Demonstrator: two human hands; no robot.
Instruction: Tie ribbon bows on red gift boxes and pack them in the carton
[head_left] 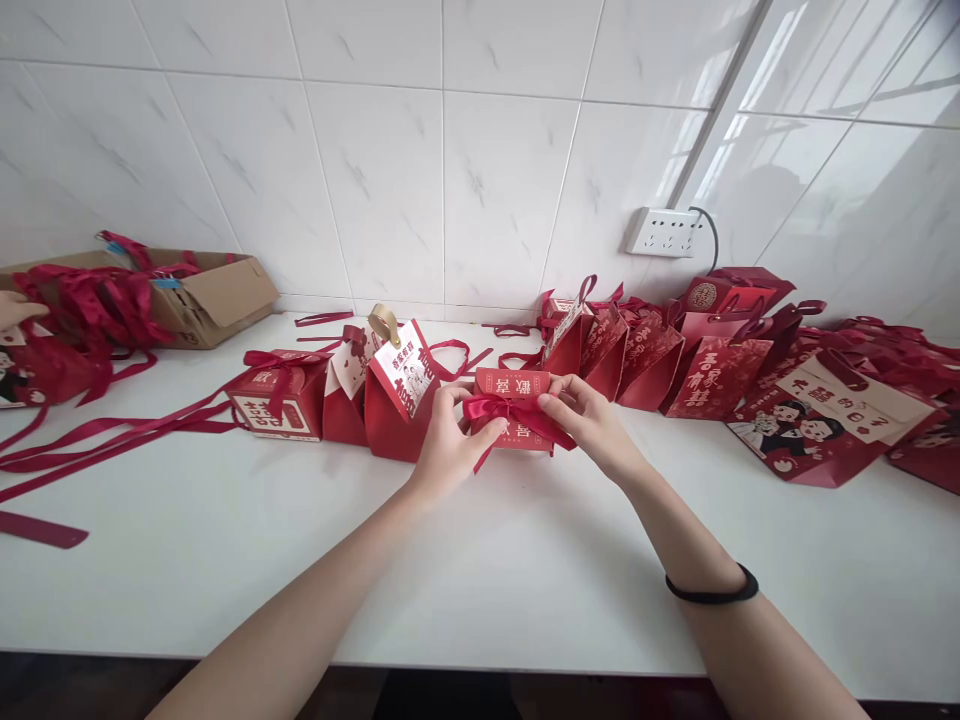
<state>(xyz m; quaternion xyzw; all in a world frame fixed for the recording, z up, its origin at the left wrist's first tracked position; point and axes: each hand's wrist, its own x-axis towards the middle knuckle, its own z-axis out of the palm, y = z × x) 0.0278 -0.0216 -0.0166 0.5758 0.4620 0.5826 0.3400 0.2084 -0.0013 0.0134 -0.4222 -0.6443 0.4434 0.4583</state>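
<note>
In the middle of the white table stands a small red gift box (pixel 513 384) with gold lettering. Across its top lies a dark red ribbon (pixel 510 408) tied in a bow. My left hand (pixel 450 435) pinches the bow's left loop between thumb and fingers. On the other side, my right hand (pixel 581 412) grips the right part of the ribbon. Just left of my left hand are a red and white box with a gold ribbon loop (pixel 403 385), a red box with a cream flap (pixel 346 385) and a ribbon-tied box (pixel 277 395).
Several red gift boxes (pixel 652 360) crowd the right side by the tiled wall, below a power strip (pixel 670 233). At left, a cardboard box (pixel 217 300) holds ribbons, and another person's hand (pixel 15 312) shows at the edge. Loose ribbons (pixel 112 435) trail over the table (pixel 480 600).
</note>
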